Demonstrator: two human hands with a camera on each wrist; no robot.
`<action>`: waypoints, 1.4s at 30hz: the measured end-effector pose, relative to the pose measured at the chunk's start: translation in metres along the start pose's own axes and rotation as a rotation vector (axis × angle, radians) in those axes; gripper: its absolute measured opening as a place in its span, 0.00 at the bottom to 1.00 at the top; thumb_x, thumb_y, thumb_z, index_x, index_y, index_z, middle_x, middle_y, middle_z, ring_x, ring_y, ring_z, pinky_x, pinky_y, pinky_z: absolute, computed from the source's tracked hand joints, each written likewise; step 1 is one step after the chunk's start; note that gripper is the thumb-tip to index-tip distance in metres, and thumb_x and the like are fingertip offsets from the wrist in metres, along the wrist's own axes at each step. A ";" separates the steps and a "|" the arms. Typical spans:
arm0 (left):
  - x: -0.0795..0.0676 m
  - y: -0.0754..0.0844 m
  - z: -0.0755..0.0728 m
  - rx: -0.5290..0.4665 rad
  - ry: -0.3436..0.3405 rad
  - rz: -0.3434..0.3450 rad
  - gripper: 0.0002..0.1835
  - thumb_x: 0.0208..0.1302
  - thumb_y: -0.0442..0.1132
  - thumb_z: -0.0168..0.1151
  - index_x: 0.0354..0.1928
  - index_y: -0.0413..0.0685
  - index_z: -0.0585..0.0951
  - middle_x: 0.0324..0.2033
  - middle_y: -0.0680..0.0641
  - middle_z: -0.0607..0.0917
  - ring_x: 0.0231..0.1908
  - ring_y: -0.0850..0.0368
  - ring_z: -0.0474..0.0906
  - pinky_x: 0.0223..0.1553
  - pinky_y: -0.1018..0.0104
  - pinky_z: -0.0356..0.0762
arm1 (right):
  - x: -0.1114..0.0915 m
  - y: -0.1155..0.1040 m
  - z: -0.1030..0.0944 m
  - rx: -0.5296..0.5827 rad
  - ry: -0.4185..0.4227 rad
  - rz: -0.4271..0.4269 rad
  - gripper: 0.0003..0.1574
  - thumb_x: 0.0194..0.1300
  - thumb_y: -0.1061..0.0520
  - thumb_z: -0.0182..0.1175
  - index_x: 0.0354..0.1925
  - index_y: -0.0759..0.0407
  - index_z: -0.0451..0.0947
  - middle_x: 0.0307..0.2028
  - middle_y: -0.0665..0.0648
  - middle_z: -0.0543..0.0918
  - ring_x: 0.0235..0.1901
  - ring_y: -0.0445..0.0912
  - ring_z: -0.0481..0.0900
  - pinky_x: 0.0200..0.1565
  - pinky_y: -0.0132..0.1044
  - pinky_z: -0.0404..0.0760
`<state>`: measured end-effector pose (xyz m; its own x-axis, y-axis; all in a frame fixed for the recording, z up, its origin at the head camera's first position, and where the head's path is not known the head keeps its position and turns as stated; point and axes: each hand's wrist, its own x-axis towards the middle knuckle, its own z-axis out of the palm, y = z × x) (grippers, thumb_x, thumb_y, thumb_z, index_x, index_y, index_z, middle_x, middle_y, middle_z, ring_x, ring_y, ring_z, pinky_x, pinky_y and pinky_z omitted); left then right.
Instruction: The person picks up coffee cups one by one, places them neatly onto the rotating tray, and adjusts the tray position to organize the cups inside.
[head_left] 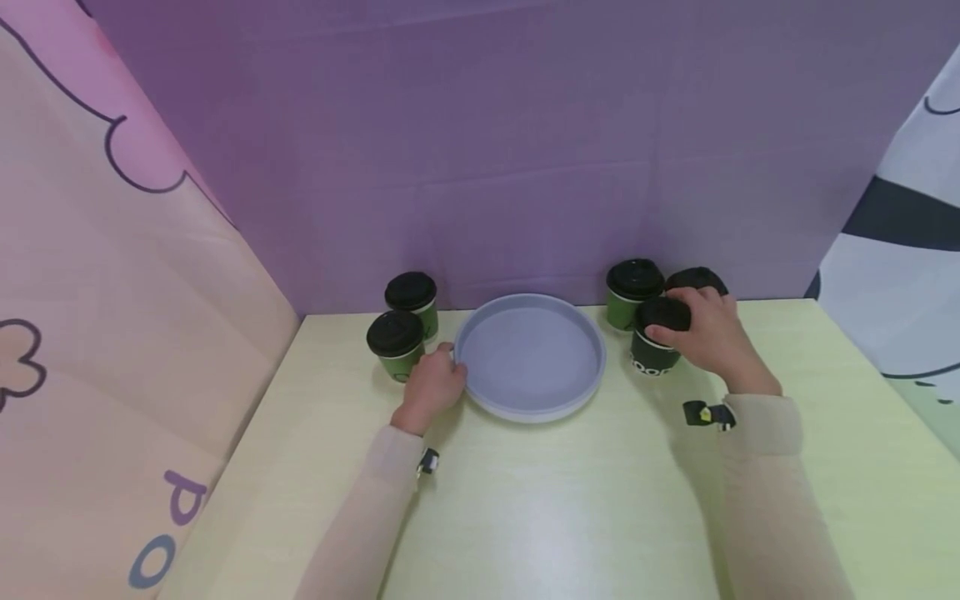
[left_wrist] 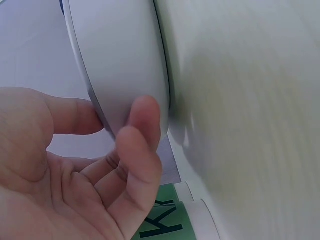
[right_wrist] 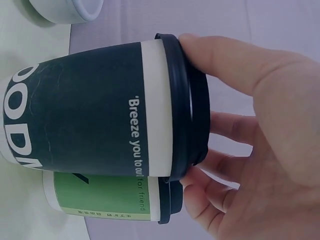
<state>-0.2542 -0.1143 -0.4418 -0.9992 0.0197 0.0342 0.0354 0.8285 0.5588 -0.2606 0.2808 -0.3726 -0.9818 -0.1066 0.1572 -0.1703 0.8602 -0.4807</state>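
Note:
My left hand (head_left: 435, 383) pinches the left rim of a round pale grey-lilac plate (head_left: 529, 354), thumb on the rim and fingers curled against the outer wall (left_wrist: 120, 60). My right hand (head_left: 708, 333) grips the black lid of a dark paper cup (head_left: 651, 352) from above; white lettering shows on the cup (right_wrist: 95, 110). Whether that cup touches the table cannot be told. Behind it stand a green paper cup (head_left: 622, 308) and another black-lidded cup (head_left: 697, 279), mostly hidden by my right hand. Left of the plate are two green cups, a front one (head_left: 397, 362) and a rear one (head_left: 429, 318).
The pale wooden table (head_left: 540, 517) ends at a purple cloth backdrop (head_left: 480, 167) close behind the cups and plate. A printed cloth panel (head_left: 135, 333) borders the left side, and another panel (head_left: 915, 300) the right.

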 end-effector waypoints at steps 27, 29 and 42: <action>-0.001 0.003 -0.004 0.022 -0.049 0.022 0.28 0.77 0.43 0.50 0.72 0.35 0.68 0.49 0.30 0.87 0.37 0.40 0.87 0.33 0.52 0.82 | 0.000 -0.007 -0.008 0.029 0.100 -0.080 0.43 0.57 0.46 0.76 0.61 0.69 0.73 0.58 0.76 0.76 0.59 0.71 0.70 0.61 0.64 0.66; -0.001 0.003 -0.005 0.017 -0.052 0.025 0.28 0.77 0.43 0.50 0.72 0.34 0.68 0.49 0.30 0.86 0.37 0.41 0.87 0.33 0.52 0.82 | -0.001 -0.009 -0.009 0.041 0.094 -0.067 0.43 0.58 0.45 0.75 0.62 0.68 0.72 0.57 0.75 0.76 0.58 0.70 0.72 0.60 0.65 0.68; -0.002 0.000 -0.003 0.010 -0.079 0.004 0.27 0.78 0.43 0.49 0.72 0.34 0.67 0.53 0.30 0.85 0.40 0.41 0.86 0.38 0.49 0.84 | -0.004 -0.016 -0.011 0.116 0.123 -0.062 0.46 0.58 0.46 0.76 0.66 0.65 0.70 0.59 0.74 0.75 0.60 0.70 0.74 0.61 0.66 0.70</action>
<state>-0.2522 -0.1160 -0.4396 -0.9973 0.0669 -0.0297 0.0396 0.8341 0.5503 -0.2530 0.2730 -0.3564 -0.9526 -0.0902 0.2907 -0.2462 0.7900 -0.5616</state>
